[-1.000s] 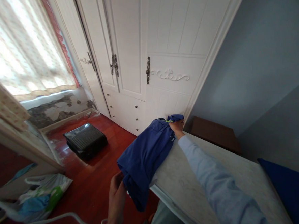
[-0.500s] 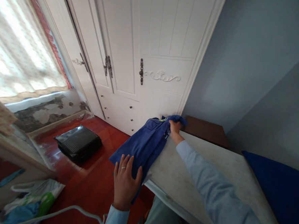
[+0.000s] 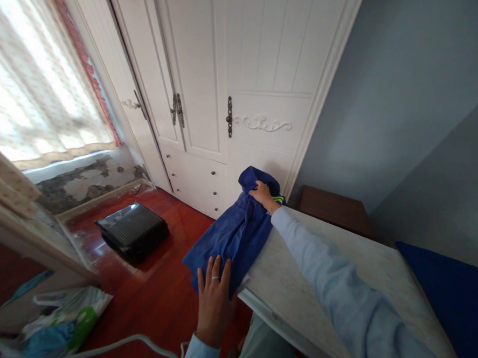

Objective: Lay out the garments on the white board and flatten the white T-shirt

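A blue garment [image 3: 230, 236] with yellow-green stripes lies over the far left end of the pale marble-look tabletop [image 3: 309, 266], and its lower part reaches past the table's edge. My right hand [image 3: 263, 196] grips the cloth near its far end, where a piece stands folded up beside the fingers. My left hand [image 3: 215, 304] has its fingers spread, with the fingertips resting on the near hem of the garment. A ring shows on one finger of it. What the underside of the garment looks like is hidden.
White wardrobe doors [image 3: 263, 48] rise behind the table. A brown wooden cabinet [image 3: 333, 208] stands at the table's far side, and dark blue cloth [image 3: 456, 295] lies at the right. On the red floor are a black case [image 3: 134, 228], a plastic bag [image 3: 70, 324] and a white cable [image 3: 123, 340].
My right hand has moved left, folding the far end of the garment up and over. The left hand stays spread at the near hem. The camera view has shifted slightly.
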{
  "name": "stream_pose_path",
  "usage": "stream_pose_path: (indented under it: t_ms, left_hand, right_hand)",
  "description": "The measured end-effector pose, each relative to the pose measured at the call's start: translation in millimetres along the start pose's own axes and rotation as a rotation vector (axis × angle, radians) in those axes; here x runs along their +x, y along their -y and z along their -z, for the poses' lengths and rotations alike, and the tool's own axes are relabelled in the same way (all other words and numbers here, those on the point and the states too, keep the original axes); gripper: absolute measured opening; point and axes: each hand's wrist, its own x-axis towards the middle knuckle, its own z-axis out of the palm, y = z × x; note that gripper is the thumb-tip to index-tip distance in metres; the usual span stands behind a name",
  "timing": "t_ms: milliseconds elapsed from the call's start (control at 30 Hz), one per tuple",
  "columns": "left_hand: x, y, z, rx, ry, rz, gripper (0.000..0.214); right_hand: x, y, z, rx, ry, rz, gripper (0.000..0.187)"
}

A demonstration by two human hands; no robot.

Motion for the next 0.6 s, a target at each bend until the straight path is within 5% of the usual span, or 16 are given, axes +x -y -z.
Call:
stream_pose_path:
  t_ms: [133, 333, 467, 600]
  left_hand:
    - [1, 8, 2.3, -0.043, 0.008, 0.017, 0.050]
    - [-5, 11, 9.5, -0.142, -0.064, -0.018, 0.037]
    - [-8, -11, 14.8, -0.220, -0.143, -0.039, 0.042]
    - [-14, -49, 7.4, -0.362, -0.163, -0.129, 0.035]
  right_hand:
    - [-20, -19, 1, -0.066, -0.039, 0.046, 0.049]
    - [-64, -52, 39, -0.092, -0.001, 0.220, 0.045]
    - [-105, -77, 85, -0.107, 0.131, 0.256, 0.038]
    - [-163, -97, 162, -0.182, 0.504, 0.191, 0.035]
